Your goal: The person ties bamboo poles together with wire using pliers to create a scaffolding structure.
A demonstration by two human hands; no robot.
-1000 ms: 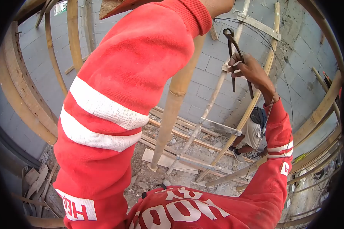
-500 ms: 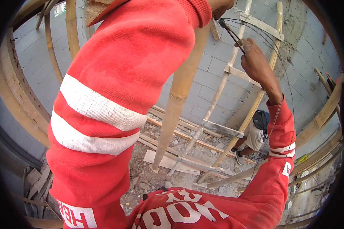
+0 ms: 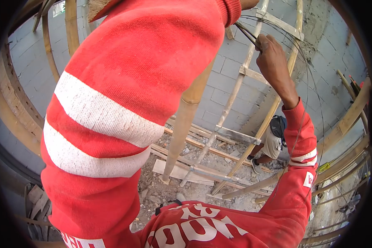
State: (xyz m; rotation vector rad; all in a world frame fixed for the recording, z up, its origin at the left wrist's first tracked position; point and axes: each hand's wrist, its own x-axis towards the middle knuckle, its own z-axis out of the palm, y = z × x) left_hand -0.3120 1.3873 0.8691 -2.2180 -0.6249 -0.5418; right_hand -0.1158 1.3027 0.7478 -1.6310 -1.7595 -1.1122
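My right hand (image 3: 273,58) is closed around the two dark handles of a pair of pincers (image 3: 246,33). The tool points up and left toward my left hand, and its jaws are hidden behind my left sleeve. Only a sliver of my left hand (image 3: 249,4) shows at the top edge, past the red cuff, with its fingers out of sight. Thin dark wires (image 3: 273,25) loop from near the pincers over to the right and hang down along my right forearm.
A bamboo post (image 3: 190,97) stands below my left arm. Beyond it a wooden ladder (image 3: 239,136) leans against the grey block wall (image 3: 223,78). Down on the rubble floor, a person (image 3: 273,142) stands behind the ladder. Bamboo poles (image 3: 343,120) run along the right.
My left forearm has shifted right and up, and most of that hand has left the view. The pincers' jaws have gone behind the sleeve. My right hand moved slightly left and up.
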